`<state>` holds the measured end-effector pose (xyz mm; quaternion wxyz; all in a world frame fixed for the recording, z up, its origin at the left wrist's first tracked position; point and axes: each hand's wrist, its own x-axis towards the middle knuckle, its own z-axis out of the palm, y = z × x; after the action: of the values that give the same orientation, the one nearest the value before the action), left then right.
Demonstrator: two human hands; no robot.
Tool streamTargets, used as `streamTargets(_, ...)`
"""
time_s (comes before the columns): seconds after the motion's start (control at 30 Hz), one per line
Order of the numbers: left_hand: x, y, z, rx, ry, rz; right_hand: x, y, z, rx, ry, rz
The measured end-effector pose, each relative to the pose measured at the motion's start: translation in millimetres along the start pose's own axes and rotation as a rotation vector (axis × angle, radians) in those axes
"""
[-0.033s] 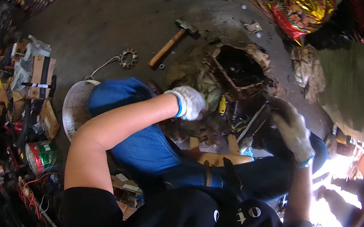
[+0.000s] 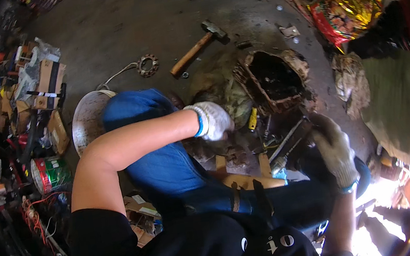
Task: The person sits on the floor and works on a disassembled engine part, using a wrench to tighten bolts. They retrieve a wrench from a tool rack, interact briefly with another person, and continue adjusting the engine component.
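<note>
Little has just changed: set against the picture just before, the whole view slides slightly, most likely from a small head movement, while the hands and the pieces around them keep nearly the same places, so the work appears to stand at the same point. The dark floor [image 2: 119,30] spreads widest, with a green cloth [image 2: 400,97] hanging at the right and a shiny red-and-gold bag [image 2: 328,21] above it. The grimy, hollow metal casing [image 2: 251,86] sits ahead of the person, its opening facing up, between the hands and the hammer [image 2: 193,54], which lies untouched. The gloved left hand [image 2: 215,120] is curled beside a soiled rag [image 2: 235,98]; whether anything is inside that curl cannot be told. The gloved right hand [image 2: 334,150] bends its fingers near a slim metal rod [image 2: 286,140], below the casing, and shadow hides whether they grip it. Smaller still, a toothed ring [image 2: 141,69] lies left of the hammer, and a yellow handle [image 2: 252,120] points toward the casing.
</note>
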<state>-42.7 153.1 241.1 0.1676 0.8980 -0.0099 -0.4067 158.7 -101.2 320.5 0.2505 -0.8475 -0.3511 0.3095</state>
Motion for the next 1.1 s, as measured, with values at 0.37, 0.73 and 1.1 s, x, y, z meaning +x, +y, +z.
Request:
streamTargets(0.37,37.3,-49.4,-9.8,-0.159,0.089,0.046,81.1,46.3,41.8,-0.592,-0.331,0.129)
streamTargets(0.73,45.4,-88.7,18.2,-0.202,0.311,-0.078,179.2,42.3,60.4,-0.233,-0.598,0.45)
streamTargets(1.1,22.2,-79.1,-16.7,-1.162,0.453,-0.418,142.6,-60.0,-35.0,-0.442,-0.658,0.419)
